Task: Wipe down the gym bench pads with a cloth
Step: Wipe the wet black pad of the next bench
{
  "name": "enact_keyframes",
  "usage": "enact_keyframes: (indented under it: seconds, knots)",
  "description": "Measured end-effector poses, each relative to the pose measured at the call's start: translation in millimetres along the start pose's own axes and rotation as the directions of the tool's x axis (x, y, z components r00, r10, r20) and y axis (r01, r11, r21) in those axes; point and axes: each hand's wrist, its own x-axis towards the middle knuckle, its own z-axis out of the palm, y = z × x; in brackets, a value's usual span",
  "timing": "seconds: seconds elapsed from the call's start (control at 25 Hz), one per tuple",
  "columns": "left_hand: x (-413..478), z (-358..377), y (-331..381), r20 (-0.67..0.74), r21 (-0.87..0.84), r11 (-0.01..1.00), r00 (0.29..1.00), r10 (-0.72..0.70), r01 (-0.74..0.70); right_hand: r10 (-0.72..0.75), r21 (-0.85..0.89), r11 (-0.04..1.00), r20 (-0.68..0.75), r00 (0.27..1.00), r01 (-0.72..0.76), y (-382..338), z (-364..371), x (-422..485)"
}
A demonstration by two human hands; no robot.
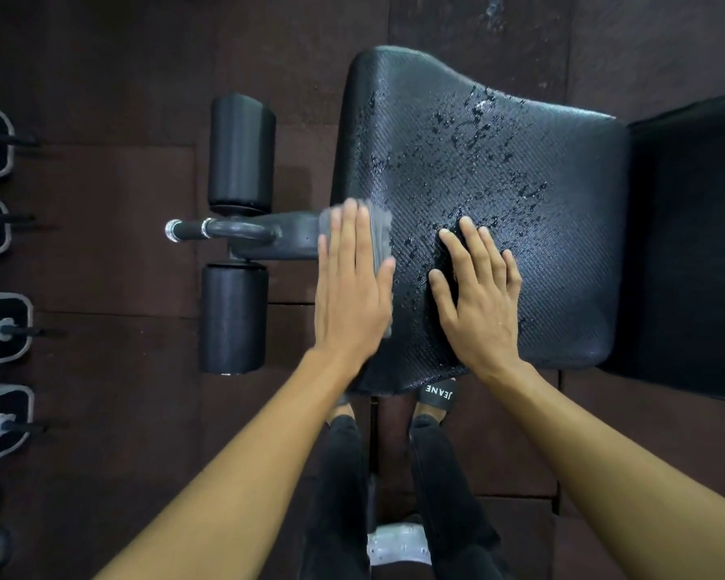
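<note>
The black textured seat pad (499,169) of the gym bench fills the middle of the view, speckled with wet droplets across its upper centre. My left hand (350,282) lies flat, fingers together, pressing a grey cloth (379,232) onto the pad's left edge; the cloth is mostly hidden under the palm. My right hand (476,295) rests flat on the pad just to the right, fingers spread, holding nothing. A second black pad (695,244) adjoins the seat on the right.
Two black foam rollers (239,152) (233,316) flank a metal bar (235,230) left of the seat. Several dumbbell ends (1,328) line the left edge. Dark rubber floor tiles (101,77) surround the bench. My legs and a sandal (438,393) are below the pad.
</note>
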Motion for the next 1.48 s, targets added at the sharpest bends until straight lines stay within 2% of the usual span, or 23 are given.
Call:
enact_keyframes:
  seconds: [0.12, 0.24, 0.32, 0.52, 0.76, 0.88, 1.0, 1.12, 1.24, 1.36, 1.48]
  knots:
    - [-22.3, 0.8, -1.1, 0.033, 0.078, 0.993, 0.996, 0.085, -0.087, 0.007, 0.016, 1.0, -0.046, 0.999, -0.006, -1.7, -4.1, 3.8]
    - [38.6, -2.9, 0.4, 0.025, 0.102, 0.99, 0.995, 0.099, -0.101, 0.071, 0.051, 0.997, -0.168, 0.983, -0.063, -5.1, -9.7, 23.2]
    - [86.6, -6.0, 3.4, 0.022, 0.097, 0.992, 0.997, 0.074, -0.076, 0.11, 0.087, 0.992, -0.2, 0.974, -0.094, -5.4, -12.5, 41.8]
    - [163.6, -9.2, 13.3, 0.038, 0.125, 0.983, 0.99, 0.132, -0.136, 0.163, 0.069, 0.985, -0.115, 0.98, -0.155, 6.6, -13.3, 77.4]
    - [220.3, -18.0, 24.4, 0.027, 0.111, 0.992, 0.998, 0.056, -0.059, 0.168, 0.039, 0.985, -0.072, 0.983, -0.166, 10.4, -13.7, 80.6]
    - [220.9, -14.8, 29.1, 0.004, 0.214, 0.973, 0.996, 0.084, -0.083, 0.147, 0.077, 0.987, -0.078, 0.986, -0.141, 16.5, -18.3, 79.1]
    - [214.7, -6.4, 46.1, 0.043, 0.333, 0.923, 0.981, 0.187, -0.191, 0.242, 0.102, 0.968, -0.115, 0.964, -0.23, 25.9, -22.2, 66.0]
    - [194.5, 12.9, 80.2, 0.13, 0.332, 0.883, 0.944, 0.305, -0.331, 0.342, 0.105, 0.937, -0.102, 0.934, -0.332, 35.7, -22.8, 54.5]
    - [148.3, 24.4, 87.2, 0.172, 0.332, 0.852, 0.914, 0.367, -0.404, 0.331, 0.084, 0.941, -0.048, 0.942, -0.327, 40.4, -20.6, 50.7]
    - [98.7, 16.9, 65.6, 0.184, 0.35, 0.843, 0.912, 0.366, -0.409, 0.331, 0.074, 0.942, -0.046, 0.942, -0.327, 39.7, -19.2, 50.8]
    - [91.5, 3.8, 41.9, 0.124, 0.368, 0.885, 0.958, 0.258, -0.286, 0.334, 0.093, 0.94, -0.041, 0.942, -0.329, 39.5, -20.0, 50.8]
